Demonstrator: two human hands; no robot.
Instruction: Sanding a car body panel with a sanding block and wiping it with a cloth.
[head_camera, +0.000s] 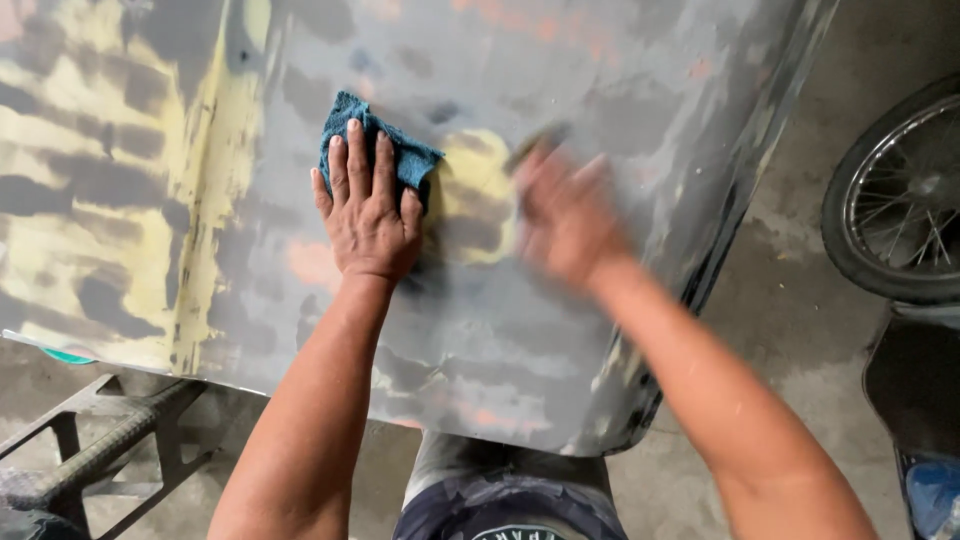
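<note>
A view from above of a person's two bare forearms reaching up over a large grey metal panel (560, 330), patched with yellow filler and faint orange spots. The panel fills most of the view and runs off the top and left edges, so its full shape cannot be made out.

The left hand (367, 205) lies flat near the centre, fingers close together and pointing to 12 o'clock, pressing down on a folded blue cloth (385, 145). Only the cloth's upper part shows, at 12 o'clock from the knuckles; the rest is hidden beneath the palm.

The right hand (565, 215) sits at 3 o'clock from the left hand, smeared by motion blur. It seems to hold a small dark object (538, 145) at its fingertips, but the blur makes both its grip and the object impossible to tell. Between the hands lies a yellow filler patch (480, 190).

At 3 o'clock, a spoked wheel (895, 200) is cut off by the right edge. At 8 o'clock, a dark metal stand (100, 450) shows partly under the panel.
</note>
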